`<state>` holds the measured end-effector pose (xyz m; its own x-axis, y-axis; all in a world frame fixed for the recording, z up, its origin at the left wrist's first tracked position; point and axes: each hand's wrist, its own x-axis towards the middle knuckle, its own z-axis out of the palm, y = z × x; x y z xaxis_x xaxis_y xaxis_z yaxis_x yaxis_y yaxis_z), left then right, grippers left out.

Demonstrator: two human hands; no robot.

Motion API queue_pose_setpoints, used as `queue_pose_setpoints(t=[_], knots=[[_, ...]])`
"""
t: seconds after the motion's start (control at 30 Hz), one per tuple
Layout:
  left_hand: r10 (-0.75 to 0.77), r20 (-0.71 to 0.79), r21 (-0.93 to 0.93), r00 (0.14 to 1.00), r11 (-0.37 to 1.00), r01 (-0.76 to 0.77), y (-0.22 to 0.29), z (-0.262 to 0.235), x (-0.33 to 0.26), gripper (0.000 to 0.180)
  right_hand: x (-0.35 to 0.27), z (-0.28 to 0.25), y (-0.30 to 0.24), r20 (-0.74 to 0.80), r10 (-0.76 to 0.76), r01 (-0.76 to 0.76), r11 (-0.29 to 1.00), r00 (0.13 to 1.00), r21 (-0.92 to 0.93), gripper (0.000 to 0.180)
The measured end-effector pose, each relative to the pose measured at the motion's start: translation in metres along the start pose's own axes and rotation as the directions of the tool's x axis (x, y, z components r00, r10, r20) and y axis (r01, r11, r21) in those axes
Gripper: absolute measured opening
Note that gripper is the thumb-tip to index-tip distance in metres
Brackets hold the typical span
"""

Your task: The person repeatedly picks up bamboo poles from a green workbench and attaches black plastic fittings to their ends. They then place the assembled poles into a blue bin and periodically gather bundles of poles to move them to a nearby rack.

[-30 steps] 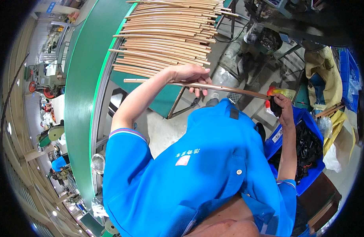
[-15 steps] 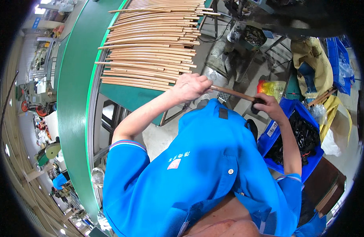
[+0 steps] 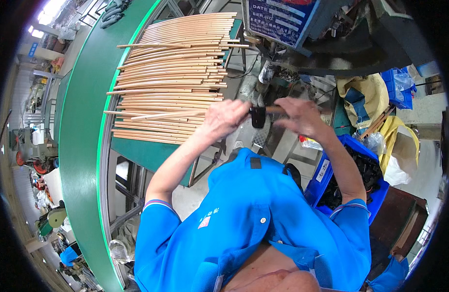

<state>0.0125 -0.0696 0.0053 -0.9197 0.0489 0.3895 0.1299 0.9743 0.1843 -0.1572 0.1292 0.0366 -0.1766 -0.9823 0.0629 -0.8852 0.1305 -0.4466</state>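
My left hand (image 3: 226, 118) is closed around a slim wooden rod (image 3: 168, 115), whose long end reaches left over the other rods. Just beyond its knuckles, a small black fitting (image 3: 257, 118), apparently plastic, sits on the rod and hangs a little below it. My right hand (image 3: 302, 117), slightly blurred, has its fingers around the rod's short right-hand part. Where that end stops is hidden by the fingers. To the left, many similar rods (image 3: 171, 73) lie side by side in a wide layer on a green table (image 3: 173, 160).
A blue bin (image 3: 316, 182) of black parts stands by my right forearm. Ahead on the right looms a dark machine (image 3: 341, 53) with a blue plate. A long green belt surface (image 3: 83, 160) runs along the left. Sacks (image 3: 363, 95) and another blue bin (image 3: 399, 90) lie beyond.
The black fitting has gone from the rod's right end, in my right hand, to beside my left hand. Both hands are closer together, and the head view has shifted.
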Motion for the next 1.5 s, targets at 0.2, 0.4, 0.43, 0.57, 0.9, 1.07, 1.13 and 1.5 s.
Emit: queue_pose_setpoints(t=[0.2, 0.4, 0.43, 0.57, 0.9, 1.07, 1.13, 1.5], knots=[[0.111, -0.043, 0.094, 0.993, 0.99, -0.107, -0.04, -0.011, 0.063, 0.034, 0.02, -0.01, 0.047, -0.109, 0.176, -0.2, 0.941, 0.978, -0.274, 0.039], [0.128, -0.025, 0.017, 0.992, 0.992, -0.127, -0.067, 0.002, 0.096, 0.035, 0.027, 0.012, 0.109, -0.381, 0.001, -0.089, 0.973, 0.925, -0.214, 0.038], [0.103, 0.047, -0.001, 0.994, 0.995, -0.103, -0.067, 0.001, 0.098, 0.034, 0.021, 0.017, 0.119, -0.37, 0.028, -0.123, 0.964, 0.929, -0.237, 0.037], [0.116, 0.076, -0.038, 0.99, 0.993, -0.114, -0.063, 0.002, 0.104, 0.026, 0.013, 0.013, 0.116, -0.338, -0.173, -0.027, 0.858, 0.925, -0.513, 0.035], [0.107, 0.11, -0.052, 0.988, 0.993, -0.102, -0.076, 0.01, 0.109, 0.026, 0.025, 0.004, 0.109, -0.027, -0.192, 0.062, 0.443, 0.981, -0.894, 0.034], [0.046, 0.334, -0.203, 0.942, 0.979, 0.024, -0.082, 0.015, 0.122, 0.027, 0.044, -0.024, 0.059, -0.046, 0.407, -0.41, 0.902, 0.912, -0.134, 0.03], [0.04, 0.329, -0.194, 0.943, 0.981, 0.026, -0.081, 0.019, 0.117, 0.025, 0.042, -0.022, 0.058, -0.163, 0.334, -0.363, 0.909, 0.929, -0.206, 0.03], [0.064, 0.146, -0.185, 0.987, 0.982, -0.036, -0.094, 0.019, 0.091, 0.013, 0.049, 0.09, 0.107, -0.44, 0.624, -0.657, 0.748, 0.646, 0.096, 0.036]])
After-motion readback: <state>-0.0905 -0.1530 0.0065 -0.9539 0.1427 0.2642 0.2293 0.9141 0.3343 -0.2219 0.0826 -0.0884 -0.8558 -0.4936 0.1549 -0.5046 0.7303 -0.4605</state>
